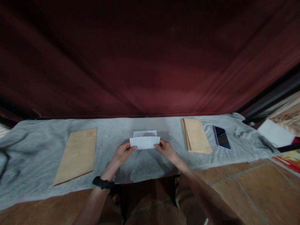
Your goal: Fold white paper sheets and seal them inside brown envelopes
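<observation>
A white folded sheet of paper (145, 143) is held up level between my two hands. My left hand (123, 152) pinches its left end, thumb in front and fingers behind. At the right end, my right hand (166, 149) grips it the same way. Just behind it, another white paper (144, 133) lies on the grey cloth, partly hidden by the held one. Whether the two papers are joined, I cannot tell.
Grey cloth (154, 168) covers the narrow table. A brown envelope (78, 153) lies at left; several brown envelopes (197, 135) are stacked at right, beside a phone (222, 137). A dark red curtain (150, 68) hangs behind. Tiled floor (236, 187) shows in front.
</observation>
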Motion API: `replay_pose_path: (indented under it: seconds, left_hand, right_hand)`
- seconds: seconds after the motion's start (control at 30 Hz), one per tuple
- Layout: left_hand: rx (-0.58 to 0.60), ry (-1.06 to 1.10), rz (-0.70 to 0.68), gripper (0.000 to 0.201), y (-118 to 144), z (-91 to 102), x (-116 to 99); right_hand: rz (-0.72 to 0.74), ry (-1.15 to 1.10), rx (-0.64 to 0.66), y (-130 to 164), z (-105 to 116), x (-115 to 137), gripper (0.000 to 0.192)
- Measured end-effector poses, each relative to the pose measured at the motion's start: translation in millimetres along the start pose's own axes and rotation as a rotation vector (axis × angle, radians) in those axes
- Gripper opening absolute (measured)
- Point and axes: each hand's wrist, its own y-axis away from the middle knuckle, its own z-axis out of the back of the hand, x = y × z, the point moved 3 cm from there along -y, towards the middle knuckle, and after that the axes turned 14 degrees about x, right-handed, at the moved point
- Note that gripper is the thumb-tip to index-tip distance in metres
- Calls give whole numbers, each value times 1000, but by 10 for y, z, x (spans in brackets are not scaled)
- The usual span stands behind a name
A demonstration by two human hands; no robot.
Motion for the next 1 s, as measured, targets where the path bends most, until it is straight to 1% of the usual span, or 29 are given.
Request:
replay_pose_path:
  seconds: [0.03, 0.13, 0.27, 0.4, 0.5, 0.57, 0.67, 0.8, 0.93, 1.0]
  left_hand:
    - [9, 7, -11, 55, -20, -7, 13]
    - [-58, -79, -42, 48, -55, 7, 45]
    - [-180, -284, -46, 31, -70, 28, 53]
    - [-214, -418, -40, 27, -73, 5, 5]
    - [-248, -515, 3, 25, -69, -27, -45]
    - [-280, -588, 43, 22, -63, -53, -83]
    - [-296, -691, 108, 18, -65, -94, -143]
    - [-272, -783, 216, 21, -99, -120, -209]
    - [-247, -811, 312, 24, -130, -121, -257]
    - [-236, -822, 337, 25, -131, -128, -280]
  right_hand:
    - [-12, -45, -6, -20, -6, -19, 26]
    - [-56, -175, -18, -73, -8, -50, 20]
    - [-120, -205, -68, -116, -6, -53, 18]
    - [-154, -193, -101, -139, -24, -42, 18]
    - [-183, -137, -117, -157, -35, -26, 14]
    - [-212, -75, -114, -175, -43, -12, 11]
    - [-250, 31, -102, -210, -56, 12, 10]
    - [-314, 174, -93, -256, -79, 39, 17]
    - [-351, 284, -85, -289, -105, 73, 24]
    - [-368, 313, -73, -301, -116, 91, 28]
